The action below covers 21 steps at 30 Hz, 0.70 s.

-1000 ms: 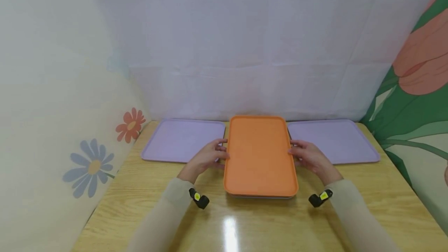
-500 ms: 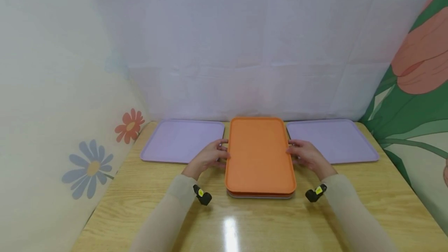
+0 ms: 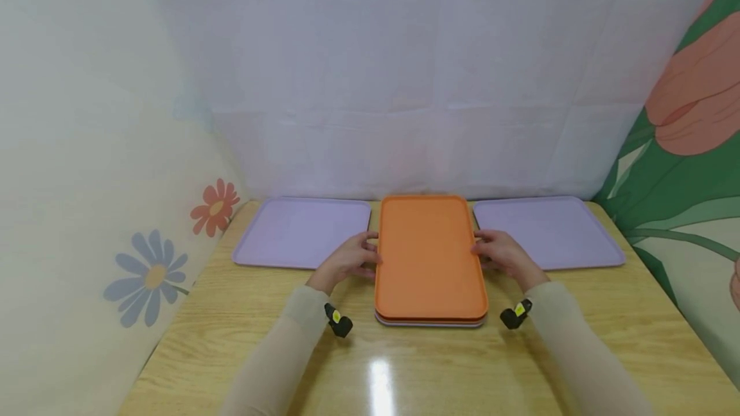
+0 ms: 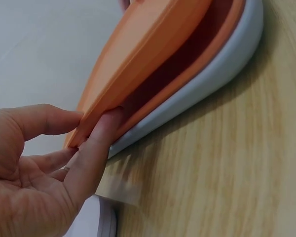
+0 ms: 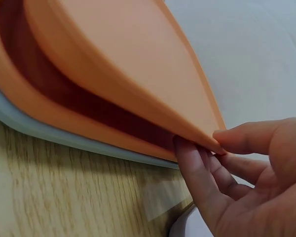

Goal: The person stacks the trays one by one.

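Observation:
An orange tray (image 3: 430, 255) lies lengthwise in the middle of the head view, held at its two long sides. My left hand (image 3: 349, 259) pinches its left edge, thumb on the rim and fingers underneath. On the opposite edge, my right hand (image 3: 504, 254) grips in the same way. Both wrist views show a narrow dark gap between this upper tray (image 4: 138, 54) and a second orange tray (image 5: 89, 126) below it. Under that one sits a pale tray (image 5: 39, 133) on the table.
A lilac tray (image 3: 306, 230) lies on the wooden table (image 3: 231, 339) at the back left, another lilac tray (image 3: 549, 233) at the back right. A white cloth (image 3: 370, 82) hangs behind them. Flower-patterned walls (image 3: 87, 146) stand at both sides.
The orange tray, with both hands on it, has come down slightly toward the trays below. More of the lower trays' front edges shows under it now.

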{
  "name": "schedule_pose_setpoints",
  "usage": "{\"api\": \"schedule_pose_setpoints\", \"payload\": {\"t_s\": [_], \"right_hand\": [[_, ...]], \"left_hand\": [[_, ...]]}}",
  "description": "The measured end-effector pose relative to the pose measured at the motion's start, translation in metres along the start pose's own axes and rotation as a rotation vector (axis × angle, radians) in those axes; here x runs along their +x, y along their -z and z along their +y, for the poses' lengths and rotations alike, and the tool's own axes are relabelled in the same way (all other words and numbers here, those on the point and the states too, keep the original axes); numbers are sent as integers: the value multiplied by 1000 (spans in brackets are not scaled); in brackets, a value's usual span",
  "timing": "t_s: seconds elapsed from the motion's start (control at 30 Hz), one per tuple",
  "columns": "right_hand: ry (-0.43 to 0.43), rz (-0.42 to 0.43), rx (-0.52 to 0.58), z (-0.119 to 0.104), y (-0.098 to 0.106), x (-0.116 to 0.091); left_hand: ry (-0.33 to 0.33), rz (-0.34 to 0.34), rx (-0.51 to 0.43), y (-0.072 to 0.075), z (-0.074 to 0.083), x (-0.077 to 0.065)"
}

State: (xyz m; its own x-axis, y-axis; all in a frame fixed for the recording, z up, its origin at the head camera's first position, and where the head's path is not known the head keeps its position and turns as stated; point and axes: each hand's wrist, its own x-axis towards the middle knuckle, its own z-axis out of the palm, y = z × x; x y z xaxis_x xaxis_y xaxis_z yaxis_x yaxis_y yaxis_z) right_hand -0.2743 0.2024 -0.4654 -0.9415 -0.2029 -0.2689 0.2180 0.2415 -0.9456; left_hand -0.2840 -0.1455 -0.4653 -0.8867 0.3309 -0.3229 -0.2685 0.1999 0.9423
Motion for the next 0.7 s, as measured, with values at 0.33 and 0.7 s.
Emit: {"api": "schedule_pose_setpoints", "payload": {"t_s": [0.33,0.7], "right_hand": [[-34,64,-131,-2,-5,4],[12,148,-406,-3,-9,2]], "left_hand": [[3,52,123,-6,1,2],[7,81,264,-12,-2,3]]}}
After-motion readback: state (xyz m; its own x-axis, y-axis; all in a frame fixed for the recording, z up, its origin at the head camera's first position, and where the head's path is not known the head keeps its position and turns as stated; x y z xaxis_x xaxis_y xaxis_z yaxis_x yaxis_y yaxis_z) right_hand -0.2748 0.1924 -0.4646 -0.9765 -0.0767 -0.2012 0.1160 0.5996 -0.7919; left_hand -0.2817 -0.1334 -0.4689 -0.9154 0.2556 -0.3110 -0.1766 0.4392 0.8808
